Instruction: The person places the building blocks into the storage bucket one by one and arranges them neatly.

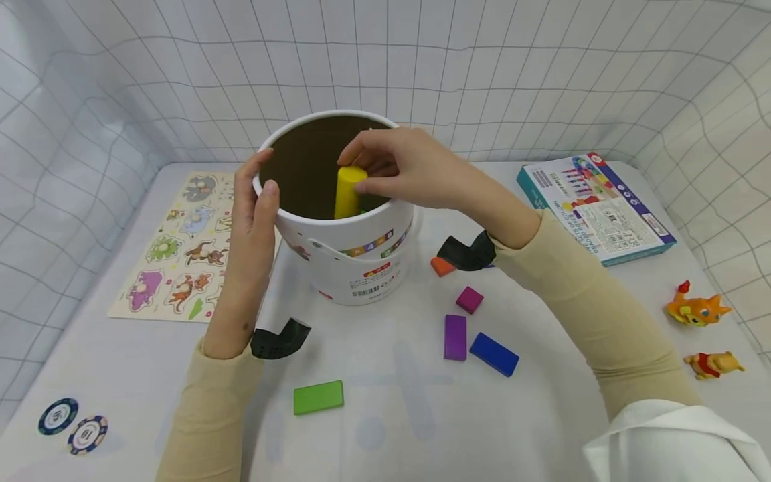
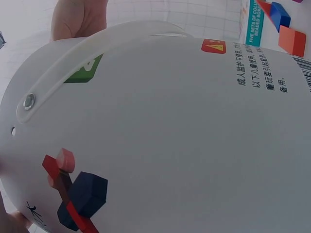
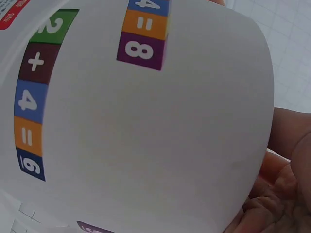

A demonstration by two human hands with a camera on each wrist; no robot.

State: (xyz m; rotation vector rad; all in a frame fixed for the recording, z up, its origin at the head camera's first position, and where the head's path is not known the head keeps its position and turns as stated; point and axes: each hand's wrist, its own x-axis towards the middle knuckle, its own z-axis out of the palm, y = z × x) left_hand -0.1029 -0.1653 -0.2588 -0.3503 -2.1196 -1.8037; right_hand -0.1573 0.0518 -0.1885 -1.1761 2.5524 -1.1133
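A white bucket with printed blocks on its side stands upright on the table. My left hand grips its rim on the left, with the thumb and fingers on the rim. Between thumb and fingers my right hand pinches a yellow cylinder block at the bucket's mouth, upright and partly below the near rim. Most of the bucket's inside is dark or hidden. Its printed wall fills much of both wrist views, hiding the yellow block there.
Loose blocks lie in front: green, purple, blue, magenta and orange. An animal puzzle board is at left, two chips nearer. A flat box and two small figures lie at right.
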